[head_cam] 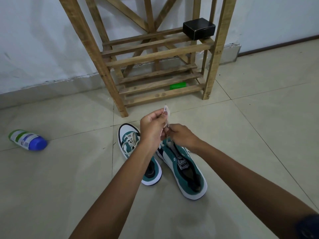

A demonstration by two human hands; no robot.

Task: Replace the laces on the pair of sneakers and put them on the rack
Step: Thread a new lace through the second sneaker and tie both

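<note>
Two teal-and-white sneakers stand on the tiled floor in front of the wooden rack (155, 56). The left sneaker (131, 140) has a cream lace threaded through it. The right sneaker (186, 168) lies open with its tongue showing. Above its toe, my left hand (151, 128) pinches the upper part of a cream lace (167, 116), and my right hand (181, 135) pinches the same lace lower down, just over the shoe. The lace runs down from my fingers into the right sneaker.
A black box (198, 28) sits on the rack's middle shelf at the right. A green cylinder (177, 86) lies on the bottom shelf. A white bottle with a blue cap (28, 140) lies on the floor at the left. White walls stand behind.
</note>
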